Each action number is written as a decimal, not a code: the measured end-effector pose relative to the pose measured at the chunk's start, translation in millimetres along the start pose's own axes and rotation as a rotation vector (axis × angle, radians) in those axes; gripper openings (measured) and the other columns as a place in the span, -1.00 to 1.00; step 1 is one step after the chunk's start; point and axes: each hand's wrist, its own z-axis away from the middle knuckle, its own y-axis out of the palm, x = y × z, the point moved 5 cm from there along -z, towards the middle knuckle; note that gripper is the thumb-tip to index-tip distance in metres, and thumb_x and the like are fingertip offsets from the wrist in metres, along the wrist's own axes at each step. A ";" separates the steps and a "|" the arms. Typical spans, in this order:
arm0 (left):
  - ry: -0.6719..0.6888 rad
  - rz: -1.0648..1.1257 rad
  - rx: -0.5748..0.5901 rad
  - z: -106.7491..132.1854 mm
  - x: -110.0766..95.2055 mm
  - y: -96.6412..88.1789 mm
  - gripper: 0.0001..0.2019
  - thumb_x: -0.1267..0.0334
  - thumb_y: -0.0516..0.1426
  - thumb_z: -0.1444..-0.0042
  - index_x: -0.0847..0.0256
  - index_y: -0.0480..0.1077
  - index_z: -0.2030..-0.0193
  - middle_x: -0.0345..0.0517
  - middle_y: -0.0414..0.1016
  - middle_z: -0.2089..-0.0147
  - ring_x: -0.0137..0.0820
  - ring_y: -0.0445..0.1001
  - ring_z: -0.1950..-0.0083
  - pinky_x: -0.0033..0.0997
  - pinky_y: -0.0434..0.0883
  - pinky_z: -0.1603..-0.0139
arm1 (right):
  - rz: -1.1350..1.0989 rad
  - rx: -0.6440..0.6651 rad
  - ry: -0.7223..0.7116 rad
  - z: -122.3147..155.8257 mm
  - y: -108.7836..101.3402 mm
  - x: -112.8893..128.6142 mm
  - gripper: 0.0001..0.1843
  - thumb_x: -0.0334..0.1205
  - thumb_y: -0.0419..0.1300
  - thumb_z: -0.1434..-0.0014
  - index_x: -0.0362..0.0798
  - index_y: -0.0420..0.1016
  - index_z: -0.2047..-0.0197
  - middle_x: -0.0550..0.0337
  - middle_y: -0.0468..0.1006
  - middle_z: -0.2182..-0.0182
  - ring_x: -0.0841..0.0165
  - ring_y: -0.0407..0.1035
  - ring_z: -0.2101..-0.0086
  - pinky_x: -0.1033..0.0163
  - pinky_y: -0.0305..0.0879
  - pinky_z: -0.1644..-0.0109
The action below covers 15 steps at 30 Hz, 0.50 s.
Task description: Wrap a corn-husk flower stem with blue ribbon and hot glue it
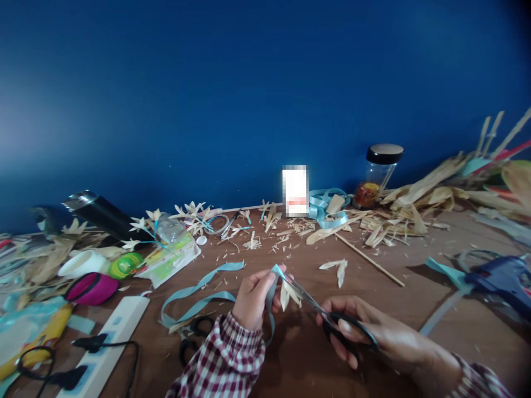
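My left hand is closed, pinching a light blue ribbon together with a pale dried-husk flower. One ribbon end hangs down below my fingers. In my right hand are black-handled scissors, fingers through the loops. The blades reach up and left to the ribbon and flower at my left fingertips; whether they touch the ribbon I cannot tell. More blue ribbon curves over the table left of my left hand. Beside my left sleeve, a second pair of scissors lies partly hidden.
A power strip with black plugs lies at left, near a dark bottle. Husk scraps and a thin stick cover the middle. A lidded jar stands behind. At right lies a blue glue gun.
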 end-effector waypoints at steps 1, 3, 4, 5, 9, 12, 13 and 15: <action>0.010 -0.011 -0.002 0.1 -0.3 0.0 -0.48 0.00 0.26 0.11 0.40 0.53 0.11 0.10 0.61 0.32 -0.61 0.26 0.69 -0.60 0.19 0.72 | 0.001 0.003 0.000 0.1 0.3 0.4 -0.53 0.03 0.30 -0.05 -0.18 0.38 0.15 0.21 0.48 0.53 0.55 0.33 0.57 0.51 0.15 0.55; 0.019 -0.022 -0.002 0.3 0.1 0.1 -0.47 -0.01 0.25 0.10 0.42 0.53 0.10 0.11 0.61 0.34 -0.61 0.25 0.70 -0.60 0.18 0.73 | 0.006 0.009 0.007 0.3 1.4 1.2 -0.51 0.05 0.31 -0.03 -0.18 0.38 0.15 0.21 0.48 0.53 0.54 0.33 0.56 0.50 0.18 0.54; 0.021 -0.023 0.000 0.3 0.5 0.2 -0.46 -0.02 0.25 0.10 0.42 0.53 0.10 0.12 0.61 0.34 -0.60 0.25 0.71 -0.59 0.18 0.73 | 0.009 0.008 0.015 0.3 2.0 1.6 -0.49 0.06 0.32 -0.02 -0.19 0.38 0.15 0.21 0.48 0.53 0.54 0.33 0.56 0.50 0.18 0.53; 0.023 -0.023 0.002 0.4 0.9 0.2 -0.46 -0.02 0.24 0.09 0.43 0.52 0.10 0.13 0.61 0.34 -0.60 0.25 0.71 -0.59 0.18 0.73 | 0.013 0.006 0.023 0.3 2.5 1.8 -0.49 0.06 0.32 -0.01 -0.18 0.37 0.15 0.21 0.48 0.53 0.55 0.33 0.57 0.50 0.18 0.53; 0.024 -0.041 0.010 0.6 2.3 0.0 -0.47 -0.02 0.23 0.06 0.42 0.52 0.09 0.15 0.61 0.29 -0.61 0.25 0.70 -0.59 0.19 0.73 | 0.016 -0.011 0.031 0.1 3.5 2.0 -0.47 0.08 0.34 0.02 -0.17 0.38 0.17 0.21 0.49 0.53 0.55 0.32 0.58 0.50 0.15 0.55; 0.032 -0.059 0.019 1.9 1.3 1.4 -0.48 -0.02 0.22 0.04 0.41 0.52 0.08 0.14 0.61 0.31 -0.61 0.24 0.72 -0.59 0.17 0.74 | 0.007 -0.015 0.012 -0.1 2.6 1.2 -0.48 0.08 0.33 0.01 -0.17 0.38 0.16 0.21 0.48 0.53 0.53 0.33 0.57 0.49 0.17 0.55; 0.029 -0.062 0.024 2.5 1.0 2.3 -0.48 -0.02 0.22 0.04 0.41 0.52 0.08 0.14 0.61 0.33 -0.61 0.23 0.72 -0.59 0.16 0.75 | 0.006 -0.013 0.006 -0.2 2.2 0.8 -0.48 0.07 0.33 0.01 -0.17 0.38 0.15 0.21 0.48 0.53 0.53 0.33 0.57 0.48 0.18 0.55; 0.009 -0.061 0.031 3.9 1.4 4.0 -0.47 -0.03 0.23 0.06 0.42 0.52 0.09 0.13 0.61 0.34 -0.61 0.23 0.72 -0.59 0.15 0.75 | 0.007 -0.002 0.000 -0.2 1.9 0.3 -0.49 0.07 0.32 -0.01 -0.17 0.38 0.15 0.20 0.49 0.52 0.53 0.34 0.57 0.48 0.18 0.54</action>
